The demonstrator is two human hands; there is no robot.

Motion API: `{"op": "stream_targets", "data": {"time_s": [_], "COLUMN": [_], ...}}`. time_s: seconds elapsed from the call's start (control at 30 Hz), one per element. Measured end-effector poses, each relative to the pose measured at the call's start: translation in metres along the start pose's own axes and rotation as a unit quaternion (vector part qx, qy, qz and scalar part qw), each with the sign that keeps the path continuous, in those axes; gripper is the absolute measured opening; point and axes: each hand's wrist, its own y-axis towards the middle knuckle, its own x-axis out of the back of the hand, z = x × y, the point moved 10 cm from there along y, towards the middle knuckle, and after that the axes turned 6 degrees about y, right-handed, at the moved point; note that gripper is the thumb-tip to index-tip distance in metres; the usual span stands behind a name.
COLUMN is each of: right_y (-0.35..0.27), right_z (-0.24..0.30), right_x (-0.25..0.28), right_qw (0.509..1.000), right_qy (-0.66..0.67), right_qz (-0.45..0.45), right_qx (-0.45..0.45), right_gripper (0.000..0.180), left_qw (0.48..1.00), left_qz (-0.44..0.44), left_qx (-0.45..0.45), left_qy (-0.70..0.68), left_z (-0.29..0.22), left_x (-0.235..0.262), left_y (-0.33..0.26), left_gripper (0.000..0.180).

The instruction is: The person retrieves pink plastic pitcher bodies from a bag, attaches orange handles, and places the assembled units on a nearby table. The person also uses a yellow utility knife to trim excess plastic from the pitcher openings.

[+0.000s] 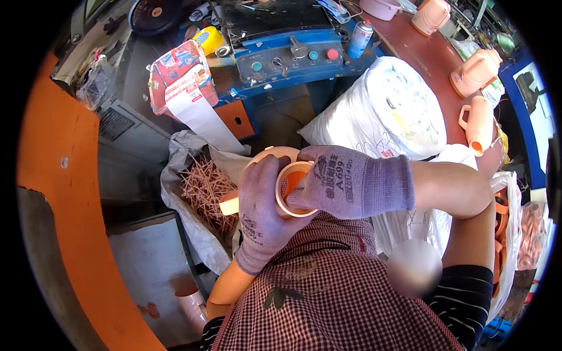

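In front of my apron I hold a peach-coloured plastic jug body (275,153), its round open mouth turned up toward me. The jug's handle (229,206) sticks out to the left. My left hand (257,213), in a purple knit glove, is wrapped round the jug near its mouth. From the right my right hand (339,181), in a matching glove, grips the rim, with its thumb reaching into the opening. The right hand's other fingers are mostly hidden behind the rim. Below and left of the jug is an open sack (175,175) of thin pinkish plastic sprues (206,186).
Ahead stands a blue machine panel (287,61) with buttons, a spray can (359,38) beside it. A full white sack (374,111) stands right of centre. Similar peach jugs (477,126) lie on the reddish table (410,44). A red container (178,64) holds a label strip (202,111).
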Motion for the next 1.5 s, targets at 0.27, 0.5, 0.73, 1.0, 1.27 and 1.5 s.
{"op": "stream_targets", "data": {"time_s": [0.27, 0.5, 0.73, 1.0, 1.27, 1.5], "right_y": [0.012, 0.005, 0.008, 0.031, 0.083, 0.087], "right_z": [-0.002, 0.023, 0.01, 0.011, -0.071, -0.06], "right_x": [-0.009, 0.018, 0.003, 0.214, 0.307, 0.285], "right_qw": [0.996, 0.995, 0.988, 0.894, 0.744, 0.715], "right_qy": [0.006, -0.06, -0.104, -0.296, -0.463, -0.558], "right_qz": [0.075, 0.023, 0.098, -0.334, -0.45, -0.394], "right_qx": [-0.045, 0.081, 0.065, 0.044, -0.17, -0.146], "right_gripper": [0.03, 0.011, 0.009, 0.067, 0.071, 0.071], "left_qw": [0.999, 0.999, 0.996, 0.989, 0.991, 0.989], "left_qz": [-0.01, 0.023, 0.071, 0.07, 0.097, 0.068], "left_qx": [0.016, -0.03, -0.035, -0.023, 0.09, 0.122], "left_qy": [-0.03, -0.018, -0.036, 0.129, -0.001, -0.051], "left_z": [0.013, 0.002, 0.002, 0.033, 0.069, 0.077], "left_x": [0.005, -0.001, -0.016, 0.05, 0.034, 0.042], "left_y": [-0.005, 0.004, 0.015, 0.023, 0.023, 0.009], "left_gripper": [0.076, 0.095, 0.081, 0.082, 0.088, 0.089]}}
